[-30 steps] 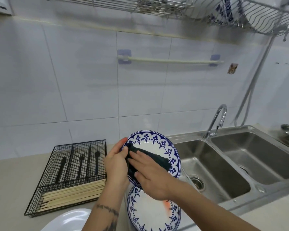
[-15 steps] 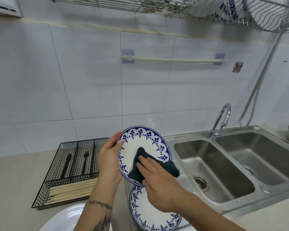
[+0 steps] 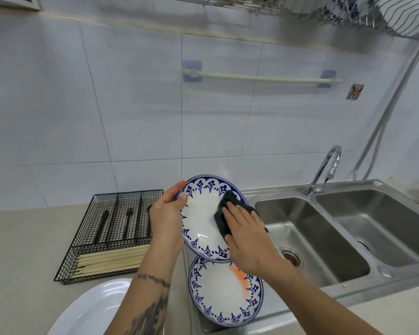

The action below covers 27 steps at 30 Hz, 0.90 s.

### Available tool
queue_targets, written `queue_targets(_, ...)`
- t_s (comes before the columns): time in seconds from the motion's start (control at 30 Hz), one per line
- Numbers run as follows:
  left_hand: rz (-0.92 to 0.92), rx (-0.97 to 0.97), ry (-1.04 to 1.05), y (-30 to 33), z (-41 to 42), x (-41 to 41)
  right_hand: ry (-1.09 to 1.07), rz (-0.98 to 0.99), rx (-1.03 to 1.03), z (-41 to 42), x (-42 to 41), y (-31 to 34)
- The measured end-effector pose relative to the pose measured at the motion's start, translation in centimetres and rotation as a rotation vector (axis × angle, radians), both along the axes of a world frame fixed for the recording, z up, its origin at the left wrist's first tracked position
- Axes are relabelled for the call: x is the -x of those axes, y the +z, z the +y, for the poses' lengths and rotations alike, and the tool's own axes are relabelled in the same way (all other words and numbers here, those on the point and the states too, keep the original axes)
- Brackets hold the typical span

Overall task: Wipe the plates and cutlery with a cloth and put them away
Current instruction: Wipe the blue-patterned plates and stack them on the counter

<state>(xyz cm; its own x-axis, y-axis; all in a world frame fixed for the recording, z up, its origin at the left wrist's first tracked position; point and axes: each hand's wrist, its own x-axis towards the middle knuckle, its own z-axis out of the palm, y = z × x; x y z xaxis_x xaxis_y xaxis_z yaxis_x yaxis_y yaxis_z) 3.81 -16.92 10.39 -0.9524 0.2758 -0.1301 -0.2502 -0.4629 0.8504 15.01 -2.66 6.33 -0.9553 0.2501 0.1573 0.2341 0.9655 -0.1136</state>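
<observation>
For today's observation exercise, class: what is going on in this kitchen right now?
A person is wiping a plate at the counter beside the sink. The left hand holds the plate tilted by its rim, while the right hand presses a dark cloth flat against its face. A second plate, with an orange smear, lies below. Cutlery sits in a wire tray to the left.

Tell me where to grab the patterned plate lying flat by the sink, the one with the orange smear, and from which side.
Probably the near-left rim of the lower plate, coming from the counter side. It lies flat, so only the raised blue edge offers a pinch. The orange smear sits toward the sink, and the right hand, pressing the cloth on the held plate, hangs over the far edge.
</observation>
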Motion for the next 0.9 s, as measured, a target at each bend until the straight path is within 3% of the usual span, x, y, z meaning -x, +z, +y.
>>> queue_targets(0.37,-0.038,-0.007,-0.004,-1.6,-0.1,0.5,0.289,0.025,0.433,-5.2,-0.6,-0.2)
queue_targets(0.57,-0.118,-0.046,-0.054,-2.9,0.3,-0.1,0.280,-0.010,0.258,-2.9,3.0,-0.3)
queue_targets(0.77,-0.113,-0.015,-0.036,-2.8,0.2,-0.3,0.019,-0.046,0.043,-0.2,2.7,-2.1)
queue_targets(0.9,-0.134,-0.022,-0.001,-2.9,-0.6,0.4,-0.026,-0.069,0.072,-0.6,1.1,-2.9)
